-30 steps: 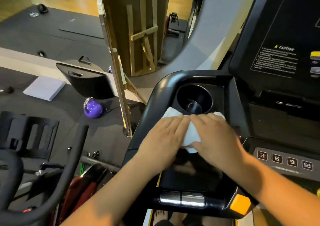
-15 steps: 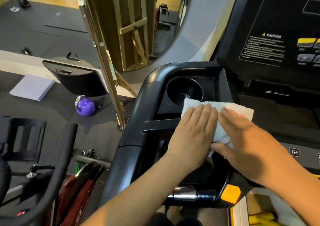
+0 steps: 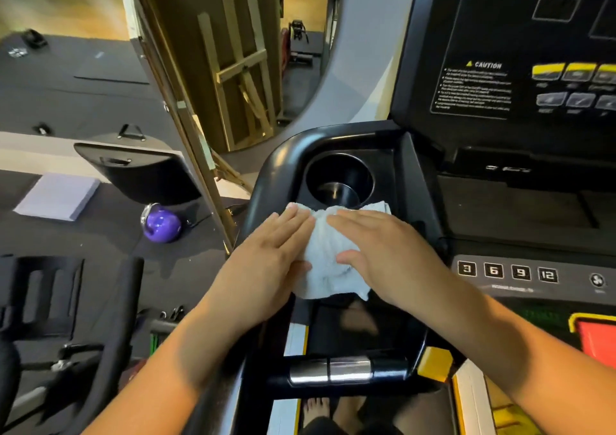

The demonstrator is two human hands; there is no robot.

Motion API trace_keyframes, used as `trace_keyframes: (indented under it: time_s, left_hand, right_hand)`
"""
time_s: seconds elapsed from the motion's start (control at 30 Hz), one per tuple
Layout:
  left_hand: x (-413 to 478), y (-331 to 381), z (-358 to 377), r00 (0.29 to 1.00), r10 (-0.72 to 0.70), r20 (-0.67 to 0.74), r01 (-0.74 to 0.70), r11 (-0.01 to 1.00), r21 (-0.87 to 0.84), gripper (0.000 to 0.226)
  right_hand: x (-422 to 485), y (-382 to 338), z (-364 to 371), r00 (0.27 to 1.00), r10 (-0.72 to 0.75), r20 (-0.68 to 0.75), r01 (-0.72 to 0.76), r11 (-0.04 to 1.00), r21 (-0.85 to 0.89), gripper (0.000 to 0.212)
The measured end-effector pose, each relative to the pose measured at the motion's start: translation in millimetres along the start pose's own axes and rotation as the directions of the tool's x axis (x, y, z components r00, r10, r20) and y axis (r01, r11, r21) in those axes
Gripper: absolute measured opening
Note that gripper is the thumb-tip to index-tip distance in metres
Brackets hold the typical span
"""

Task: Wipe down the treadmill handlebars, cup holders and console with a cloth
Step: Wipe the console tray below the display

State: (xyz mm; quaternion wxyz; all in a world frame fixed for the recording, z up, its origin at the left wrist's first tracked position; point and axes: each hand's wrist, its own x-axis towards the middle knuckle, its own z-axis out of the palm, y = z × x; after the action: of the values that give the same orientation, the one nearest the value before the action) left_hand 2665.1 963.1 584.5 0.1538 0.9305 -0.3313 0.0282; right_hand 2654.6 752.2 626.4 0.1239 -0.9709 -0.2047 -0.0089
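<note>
A white cloth (image 3: 328, 261) lies on the black tray just in front of the round cup holder (image 3: 340, 181) at the left end of the treadmill console (image 3: 500, 51). My left hand (image 3: 266, 261) presses flat on the cloth's left side, fingers straight. On the right side my right hand (image 3: 386, 254) lies flat, thumb on the cloth. The black handlebar (image 3: 266, 174) curves round the tray's left. A chrome grip sensor (image 3: 333, 369) sits on the crossbar below my hands.
Speed buttons 3, 6, 9, 12 (image 3: 506, 271) sit right of my right hand, a red stop button (image 3: 596, 338) further right. On the floor to the left are a purple kettlebell (image 3: 161, 222), a white pad (image 3: 56, 196) and an exercise bike handle (image 3: 110, 334).
Both hands slid the cloth from the tray's right back to the left, just below the cup holder. The cloth is more bunched between the hands.
</note>
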Motion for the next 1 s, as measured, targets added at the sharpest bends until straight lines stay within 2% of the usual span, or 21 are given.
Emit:
trace_keyframes:
  time_s: [0.1, 0.2, 0.3, 0.33, 0.43, 0.47, 0.53, 0.6, 0.73, 0.83, 0.93, 1.0]
  left_hand:
    - [21, 27, 9, 0.996, 0.006, -0.084, -0.007, 1.000, -0.009, 0.059]
    - [52, 56, 21, 0.984, 0.106, -0.141, -0.098, 0.993, 0.059, 0.054]
    - [53, 52, 24, 0.978, 0.134, -0.162, -0.121, 0.989, 0.086, 0.050]
    - [45, 45, 23, 0.980, 0.126, -0.153, -0.114, 0.990, 0.083, 0.050]
    - [16, 15, 11, 0.984, 0.099, -0.146, -0.090, 0.994, 0.068, 0.045]
    - [5, 2, 6, 0.985, 0.094, -0.147, -0.088, 0.995, 0.044, 0.046]
    - [-17, -23, -4, 0.985, 0.071, -0.156, -0.072, 0.997, -0.003, 0.047]
    - [-29, -35, -17, 0.987, 0.055, -0.154, -0.059, 0.998, -0.017, 0.047]
    - [-4, -18, -18, 0.984, 0.118, -0.131, -0.119, 0.993, -0.001, 0.041]
    - [28, 22, 2, 0.989, 0.070, -0.131, -0.081, 0.993, -0.082, 0.044]
    - [64, 55, 13, 0.992, 0.051, -0.114, -0.071, 0.982, -0.177, 0.029]
    - [82, 60, 10, 0.999, 0.046, -0.011, -0.048, 0.982, -0.183, 0.029]
  right_hand:
    - [-13, 28, -13, 1.000, 0.030, 0.005, -0.030, 0.992, -0.125, 0.049]
    - [-31, 51, -33, 0.996, 0.064, -0.063, -0.075, 0.977, -0.201, 0.034]
    - [-33, 50, -30, 0.995, 0.083, -0.050, -0.094, 0.946, -0.309, 0.042]
    - [-31, 47, -25, 0.994, 0.102, -0.025, -0.105, 0.957, -0.270, 0.045]
    - [-16, 24, -10, 0.992, 0.122, -0.018, -0.122, 0.993, -0.005, 0.047]
    - [-8, 11, -2, 0.997, 0.067, -0.030, -0.067, 0.998, 0.001, 0.043]
    - [7, -21, 19, 0.994, -0.055, -0.097, 0.041, 0.989, -0.139, 0.036]
    - [17, -45, 30, 0.988, -0.072, -0.133, 0.048, 0.983, -0.176, 0.032]
    - [6, -13, 17, 0.987, -0.007, -0.159, -0.016, 0.989, -0.146, 0.037]
    - [-18, 28, -16, 0.990, 0.138, -0.021, -0.139, 0.989, -0.059, 0.041]
    - [-36, 42, -48, 0.967, 0.248, -0.057, -0.253, 0.919, -0.304, 0.033]
    - [-38, 37, -60, 0.955, 0.294, -0.039, -0.282, 0.858, -0.429, 0.025]
